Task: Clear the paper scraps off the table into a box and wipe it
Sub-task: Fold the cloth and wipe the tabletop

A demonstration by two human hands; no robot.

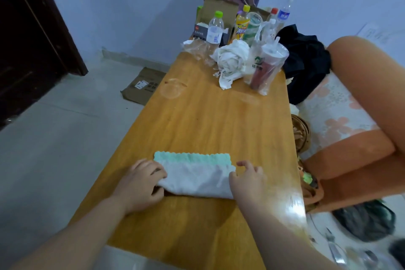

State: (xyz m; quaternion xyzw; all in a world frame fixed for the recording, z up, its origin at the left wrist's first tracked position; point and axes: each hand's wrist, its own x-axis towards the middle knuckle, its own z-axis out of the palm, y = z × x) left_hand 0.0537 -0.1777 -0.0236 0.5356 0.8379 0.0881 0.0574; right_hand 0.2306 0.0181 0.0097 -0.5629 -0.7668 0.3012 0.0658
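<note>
A white cloth with a mint-green scalloped edge (195, 173) lies folded on the near part of the long wooden table (208, 120). My left hand (140, 184) grips the cloth's left end, fingers curled around the fold. My right hand (247, 182) pinches the cloth's right end. An open cardboard box (217, 10) stands at the table's far end against the wall. No paper scraps show on the bare wood near my hands.
Several bottles (215, 28), a crumpled white plastic bag (232, 61) and a bagged drink cup (266, 68) crowd the far end. Black clothing (306, 61) and an orange cushion (361, 103) lie right of the table. Flattened cardboard (142, 85) rests on the floor at left.
</note>
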